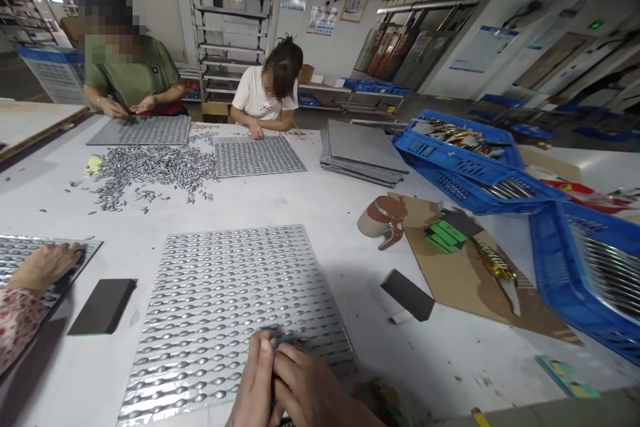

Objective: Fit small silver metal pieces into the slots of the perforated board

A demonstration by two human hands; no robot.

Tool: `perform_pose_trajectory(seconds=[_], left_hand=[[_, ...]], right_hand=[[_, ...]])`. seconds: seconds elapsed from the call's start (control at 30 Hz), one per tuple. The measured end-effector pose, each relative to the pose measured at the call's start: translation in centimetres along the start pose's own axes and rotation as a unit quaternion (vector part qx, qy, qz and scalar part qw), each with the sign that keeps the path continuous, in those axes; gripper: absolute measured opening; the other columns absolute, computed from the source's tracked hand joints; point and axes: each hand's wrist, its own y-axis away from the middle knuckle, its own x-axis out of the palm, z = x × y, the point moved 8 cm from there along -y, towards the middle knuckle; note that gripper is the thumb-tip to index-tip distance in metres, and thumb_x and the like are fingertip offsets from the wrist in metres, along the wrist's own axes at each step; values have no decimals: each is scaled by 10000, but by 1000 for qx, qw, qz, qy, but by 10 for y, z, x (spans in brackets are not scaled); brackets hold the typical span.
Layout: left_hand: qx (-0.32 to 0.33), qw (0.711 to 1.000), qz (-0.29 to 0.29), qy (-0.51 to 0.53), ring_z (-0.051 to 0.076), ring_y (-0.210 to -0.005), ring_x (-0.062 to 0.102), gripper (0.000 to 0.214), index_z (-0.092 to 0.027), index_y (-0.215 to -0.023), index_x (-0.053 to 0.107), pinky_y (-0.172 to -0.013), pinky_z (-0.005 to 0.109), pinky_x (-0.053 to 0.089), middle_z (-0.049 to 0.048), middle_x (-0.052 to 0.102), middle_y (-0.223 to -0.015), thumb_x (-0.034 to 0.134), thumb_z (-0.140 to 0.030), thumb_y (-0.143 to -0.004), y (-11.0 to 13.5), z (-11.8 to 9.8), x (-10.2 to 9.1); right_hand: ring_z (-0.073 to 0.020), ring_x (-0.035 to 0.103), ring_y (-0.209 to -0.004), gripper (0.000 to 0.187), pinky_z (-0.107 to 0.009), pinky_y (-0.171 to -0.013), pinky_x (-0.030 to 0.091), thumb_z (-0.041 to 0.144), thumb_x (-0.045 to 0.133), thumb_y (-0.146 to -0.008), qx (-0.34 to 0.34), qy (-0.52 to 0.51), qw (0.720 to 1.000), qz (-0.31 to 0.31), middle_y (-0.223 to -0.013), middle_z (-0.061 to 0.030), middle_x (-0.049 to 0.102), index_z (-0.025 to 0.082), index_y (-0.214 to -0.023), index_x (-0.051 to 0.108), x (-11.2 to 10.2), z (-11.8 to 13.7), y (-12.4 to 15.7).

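Metal pieces (202, 359) fill most of our board (235, 230); a heap (155, 170) lies loose. Our left hand (256, 383) and right hand (306, 380) meet, fingers curled (any grip, we can't tell).

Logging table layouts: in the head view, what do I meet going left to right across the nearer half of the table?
Co-worker's patterned sleeve → dark flat block → sheet with silver pieces → lidded mug → green pieces → striped lure → blue basket at the edge.

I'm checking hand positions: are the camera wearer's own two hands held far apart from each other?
No, the left hand and right hand are close together over the near part of the silver-studded board.
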Motion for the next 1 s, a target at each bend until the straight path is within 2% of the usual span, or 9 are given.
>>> perform_pose_trajectory(seconds=[0.17, 0.27, 0.33, 0.43, 0.57, 0.7, 0.8, 0.9, 1.0], left_hand=[[-72, 996, -7, 43, 259, -851, 698, 771, -270, -1388, 594, -646, 313, 529, 95, 759, -1074, 654, -775, -809, 9, 2, 2], [-86, 992, -11, 95, 273, -904, 696, 735, -245, -1296, 651, -676, 316, 531, 100, 759, -1042, 676, -778, -791, 9, 0, 3], [-90, 990, -1, 112, 229, -796, 675, 682, -212, -1188, 687, -633, 290, 508, 68, 742, -907, 679, -771, -797, 8, 0, 8], [-77, 983, 9, 165, 172, -706, 637, 527, -165, -981, 711, -656, 263, 511, 18, 690, -760, 705, -676, -852, 5, -3, 18], [-104, 954, 10, 279, 238, -878, 704, 375, -96, -882, 731, -845, 300, 553, 92, 725, -797, 747, -471, -895, 8, -1, 34], [-139, 950, -33, 278, 205, -755, 689, 370, -119, -905, 708, -652, 274, 547, 71, 707, -780, 803, -471, -843, 13, 6, 32], [-99, 969, -76, 213, 95, -575, 560, 443, -171, -878, 672, -486, 176, 393, -14, 642, -725, 883, -535, -741, 12, 3, 20], [-37, 986, -16, 163, 40, -509, 429, 490, -165, -833, 658, -433, 153, 252, -25, 611, -711, 879, -589, -722, 8, -7, 23], [-28, 992, 14, 123, 37, -489, 379, 519, -163, -842, 669, -412, 161, 172, -22, 600, -682, 865, -626, -712, 3, -7, 23]], right_hand=[[-216, 625, -891, 166, -338, -868, 488, 107, 486, -939, -17, -4, 999, -35, -906, -52, 668, 214, -868, 592, -9, 17, 0], [-209, 619, -919, 113, -333, -883, 467, 104, 561, -882, 1, -21, 999, -39, -941, -38, 661, 210, -895, 595, -17, 21, 1], [-202, 614, -919, 133, -319, -882, 458, 89, 600, -830, 22, -30, 999, -35, -947, -31, 655, 211, -877, 577, -16, 19, 1], [-202, 617, -911, 158, -314, -866, 448, 77, 608, -789, 41, -18, 998, -39, -941, -31, 665, 213, -850, 559, -8, 13, 0], [-190, 616, -822, 145, -328, -809, 424, 71, 568, -797, 42, 16, 996, -79, -848, -16, 668, 213, -773, 552, -5, 9, -2], [-163, 614, -756, 192, -292, -718, 427, 106, 524, -884, 43, -35, 993, -101, -761, -4, 630, 213, -730, 564, -20, 4, 0], [-160, 637, -725, 181, -274, -663, 458, 192, 513, -968, 51, -88, 989, -111, -780, -9, 666, 228, -846, 642, -31, -9, 7], [-201, 708, -832, 180, -309, -756, 533, 271, 531, -987, 72, -92, 978, -175, -930, -54, 765, 235, -1054, 695, -50, -30, 16], [-196, 717, -706, 193, -302, -696, 545, 339, 532, -970, 156, -126, 965, -168, -785, -25, 767, 237, -947, 694, -61, -70, 16]])
